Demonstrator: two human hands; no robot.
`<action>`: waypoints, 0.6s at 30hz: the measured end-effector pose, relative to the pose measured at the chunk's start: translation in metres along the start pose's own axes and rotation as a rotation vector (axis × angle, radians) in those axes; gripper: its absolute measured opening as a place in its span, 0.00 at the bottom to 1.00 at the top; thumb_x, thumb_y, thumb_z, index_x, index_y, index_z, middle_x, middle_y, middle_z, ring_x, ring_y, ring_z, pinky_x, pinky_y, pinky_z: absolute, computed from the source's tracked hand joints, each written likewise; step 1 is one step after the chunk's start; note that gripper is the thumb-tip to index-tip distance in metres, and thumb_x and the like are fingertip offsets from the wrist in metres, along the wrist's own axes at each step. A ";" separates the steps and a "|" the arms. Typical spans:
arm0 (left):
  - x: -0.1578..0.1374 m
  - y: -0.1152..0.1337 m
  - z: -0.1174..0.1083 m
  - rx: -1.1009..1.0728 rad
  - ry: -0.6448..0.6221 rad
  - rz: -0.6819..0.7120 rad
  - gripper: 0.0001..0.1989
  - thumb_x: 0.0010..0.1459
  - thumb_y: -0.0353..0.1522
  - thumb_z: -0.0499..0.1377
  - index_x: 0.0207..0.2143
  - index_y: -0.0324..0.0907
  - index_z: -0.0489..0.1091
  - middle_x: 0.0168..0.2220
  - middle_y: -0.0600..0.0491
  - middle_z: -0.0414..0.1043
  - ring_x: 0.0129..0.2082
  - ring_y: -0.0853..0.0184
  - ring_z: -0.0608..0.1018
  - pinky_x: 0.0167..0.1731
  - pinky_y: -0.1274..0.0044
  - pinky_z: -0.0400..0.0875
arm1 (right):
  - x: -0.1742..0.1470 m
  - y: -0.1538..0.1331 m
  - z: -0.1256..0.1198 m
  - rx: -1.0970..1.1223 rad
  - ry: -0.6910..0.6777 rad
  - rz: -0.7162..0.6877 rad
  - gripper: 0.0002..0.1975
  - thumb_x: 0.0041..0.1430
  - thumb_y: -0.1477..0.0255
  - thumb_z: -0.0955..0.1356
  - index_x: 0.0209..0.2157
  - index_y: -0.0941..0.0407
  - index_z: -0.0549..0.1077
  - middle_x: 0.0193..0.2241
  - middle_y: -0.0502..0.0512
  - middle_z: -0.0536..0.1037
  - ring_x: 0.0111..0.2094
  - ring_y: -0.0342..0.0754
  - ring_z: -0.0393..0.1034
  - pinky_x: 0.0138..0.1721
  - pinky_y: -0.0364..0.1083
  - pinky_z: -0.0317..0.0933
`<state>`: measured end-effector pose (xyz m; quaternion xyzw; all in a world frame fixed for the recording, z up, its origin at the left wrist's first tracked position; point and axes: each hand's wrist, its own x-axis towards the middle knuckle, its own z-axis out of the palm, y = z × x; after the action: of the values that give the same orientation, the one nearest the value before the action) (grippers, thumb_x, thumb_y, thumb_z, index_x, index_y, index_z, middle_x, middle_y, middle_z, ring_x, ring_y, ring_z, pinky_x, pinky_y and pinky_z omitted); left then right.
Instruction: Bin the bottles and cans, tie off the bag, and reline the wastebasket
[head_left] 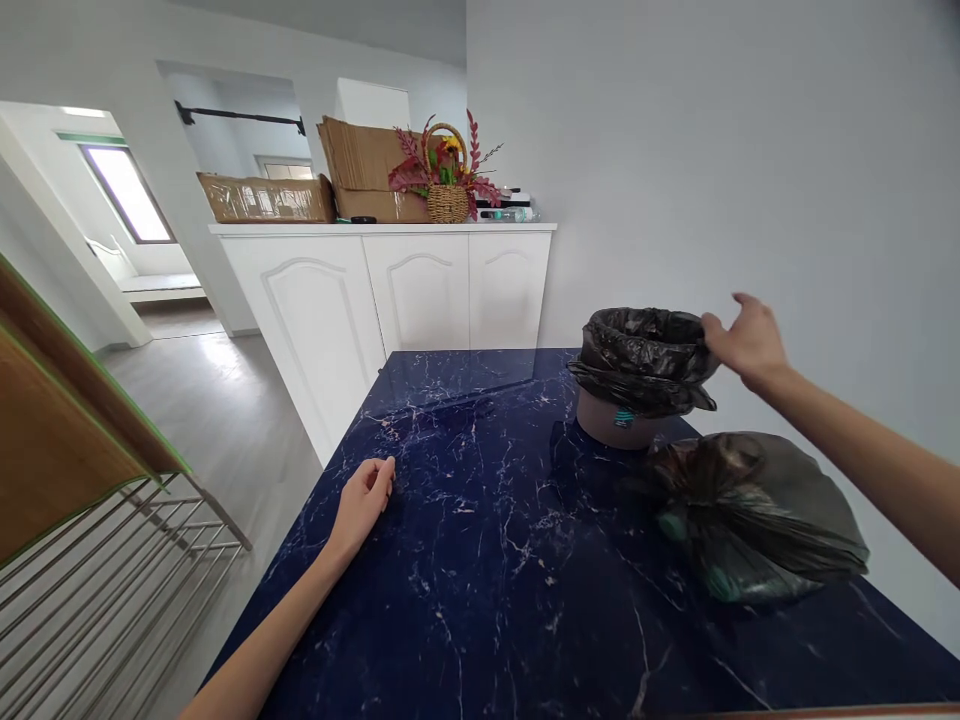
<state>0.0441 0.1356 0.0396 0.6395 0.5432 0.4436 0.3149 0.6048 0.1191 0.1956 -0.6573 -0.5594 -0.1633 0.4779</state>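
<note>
A trash bin point(611, 425) with a pale body stands at the back right of the dark blue marbled tabletop point(465, 560). It is lined with a black garbage bag point(645, 360) folded over its rim. My right hand point(750, 340) is at the bin's right side, thumb and fingers apart, the thumb by the bag's edge; I cannot tell whether it touches. In front of the bin lies a full black garbage bag point(780, 520), gathered at its left end. My left hand point(364, 505) rests on the table's left part, fingers curled in with nothing visible in them.
Behind the table stands a white cabinet point(420, 285) bearing cardboard boxes point(266, 200) and a flower basket point(448, 203). A metal rack point(135, 570) with a brown cover point(60, 430) is at the left. A wall point(712, 150) runs along the right.
</note>
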 end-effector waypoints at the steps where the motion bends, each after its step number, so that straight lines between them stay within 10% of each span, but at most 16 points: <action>1: 0.000 0.000 0.000 0.003 -0.002 0.000 0.29 0.63 0.60 0.57 0.28 0.45 0.66 0.24 0.57 0.66 0.20 0.68 0.68 0.25 0.75 0.64 | -0.011 -0.007 -0.001 -0.032 0.041 -0.042 0.14 0.70 0.70 0.63 0.50 0.60 0.76 0.55 0.81 0.73 0.61 0.67 0.66 0.59 0.64 0.59; 6: 0.000 0.000 0.001 0.016 -0.008 -0.002 0.29 0.62 0.60 0.57 0.28 0.45 0.67 0.24 0.57 0.66 0.21 0.68 0.68 0.25 0.75 0.64 | -0.080 -0.037 0.014 -0.143 -0.153 -0.329 0.14 0.71 0.66 0.62 0.48 0.54 0.77 0.50 0.65 0.80 0.54 0.61 0.74 0.57 0.57 0.66; 11: 0.000 -0.001 0.001 0.029 -0.004 0.002 0.29 0.63 0.61 0.56 0.29 0.45 0.67 0.24 0.57 0.67 0.20 0.68 0.68 0.25 0.75 0.64 | -0.142 -0.043 0.047 -0.342 -0.544 -0.302 0.18 0.65 0.66 0.65 0.52 0.56 0.77 0.50 0.66 0.82 0.45 0.63 0.79 0.46 0.59 0.73; 18: -0.003 0.002 0.003 0.070 -0.018 0.027 0.27 0.64 0.59 0.57 0.28 0.46 0.67 0.23 0.58 0.66 0.21 0.67 0.67 0.26 0.75 0.63 | -0.192 -0.106 0.065 -0.214 -0.392 -0.350 0.21 0.71 0.69 0.61 0.60 0.56 0.74 0.67 0.71 0.68 0.71 0.70 0.57 0.68 0.68 0.57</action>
<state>0.0477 0.1327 0.0397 0.6614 0.5469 0.4225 0.2914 0.4274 0.0519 0.0671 -0.6164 -0.7257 -0.1712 0.2533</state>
